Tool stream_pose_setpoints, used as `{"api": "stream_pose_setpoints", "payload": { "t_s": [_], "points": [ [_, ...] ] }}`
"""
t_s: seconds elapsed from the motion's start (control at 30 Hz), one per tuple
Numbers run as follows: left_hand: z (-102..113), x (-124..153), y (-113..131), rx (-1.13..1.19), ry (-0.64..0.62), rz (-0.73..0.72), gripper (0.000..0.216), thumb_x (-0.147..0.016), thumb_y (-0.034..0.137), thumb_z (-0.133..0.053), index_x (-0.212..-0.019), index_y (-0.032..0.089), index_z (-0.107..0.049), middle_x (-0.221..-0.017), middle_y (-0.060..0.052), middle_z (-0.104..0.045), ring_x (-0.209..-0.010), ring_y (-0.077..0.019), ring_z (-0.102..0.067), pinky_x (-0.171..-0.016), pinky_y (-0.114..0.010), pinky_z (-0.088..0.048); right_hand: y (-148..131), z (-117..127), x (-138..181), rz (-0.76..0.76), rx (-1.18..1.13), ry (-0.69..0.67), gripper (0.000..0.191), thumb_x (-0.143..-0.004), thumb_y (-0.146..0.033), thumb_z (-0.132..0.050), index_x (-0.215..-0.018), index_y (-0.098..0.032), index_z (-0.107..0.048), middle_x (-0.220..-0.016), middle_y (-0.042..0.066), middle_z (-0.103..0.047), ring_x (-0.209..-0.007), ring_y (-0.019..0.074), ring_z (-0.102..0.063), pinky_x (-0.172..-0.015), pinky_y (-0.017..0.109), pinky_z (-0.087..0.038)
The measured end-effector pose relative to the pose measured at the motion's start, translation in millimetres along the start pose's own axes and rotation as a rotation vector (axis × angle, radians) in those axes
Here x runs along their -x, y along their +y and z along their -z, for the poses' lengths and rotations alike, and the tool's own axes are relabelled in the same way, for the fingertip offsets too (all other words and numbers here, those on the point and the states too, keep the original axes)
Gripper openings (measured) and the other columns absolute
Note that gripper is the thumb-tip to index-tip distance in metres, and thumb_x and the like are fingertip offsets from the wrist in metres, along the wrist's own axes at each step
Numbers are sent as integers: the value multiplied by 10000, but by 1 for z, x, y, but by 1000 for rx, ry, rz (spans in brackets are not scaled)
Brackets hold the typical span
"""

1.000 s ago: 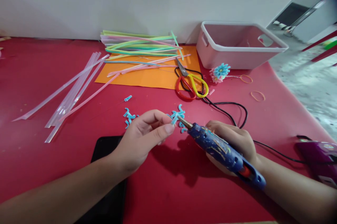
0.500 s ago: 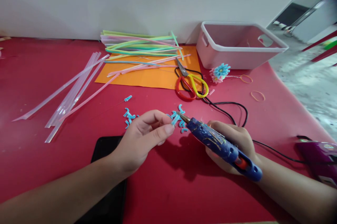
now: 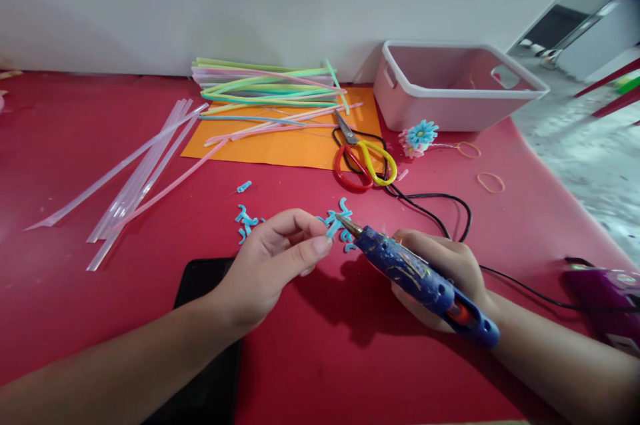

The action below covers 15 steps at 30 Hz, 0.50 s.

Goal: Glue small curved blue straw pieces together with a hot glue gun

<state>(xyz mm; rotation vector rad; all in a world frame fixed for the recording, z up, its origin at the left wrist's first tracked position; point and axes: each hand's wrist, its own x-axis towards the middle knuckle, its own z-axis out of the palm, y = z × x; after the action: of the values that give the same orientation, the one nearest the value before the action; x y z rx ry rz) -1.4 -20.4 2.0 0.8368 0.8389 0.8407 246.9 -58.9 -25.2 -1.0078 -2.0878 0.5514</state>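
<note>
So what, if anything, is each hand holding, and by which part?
The left hand pinches a small light-blue piece by its near end. The right hand grips the blue glue gun, apparently by its handle, which the gun's body hides.

Single head-worn camera, above near side of red worktop (image 3: 310,378). Faces forward and down across worktop, close range; wall (image 3: 280,5) beyond it in view.
</note>
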Motion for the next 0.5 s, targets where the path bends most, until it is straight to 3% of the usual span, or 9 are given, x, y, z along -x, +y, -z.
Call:
{"api": "stream_pose_setpoints", "payload": {
  "t_s": [0.5],
  "points": [
    [2,0,-2,-16,8,4,230,-732,348,-841,-772,193,-676,-649,38,-546,-575,-83,-443,-581,-245,-341,-1,1,-3,22,-18,4,115,-843,-271,-635,-922,-242,-556,-674,4,-577,-523,144,-531,-479,271,-414]
  ]
}}
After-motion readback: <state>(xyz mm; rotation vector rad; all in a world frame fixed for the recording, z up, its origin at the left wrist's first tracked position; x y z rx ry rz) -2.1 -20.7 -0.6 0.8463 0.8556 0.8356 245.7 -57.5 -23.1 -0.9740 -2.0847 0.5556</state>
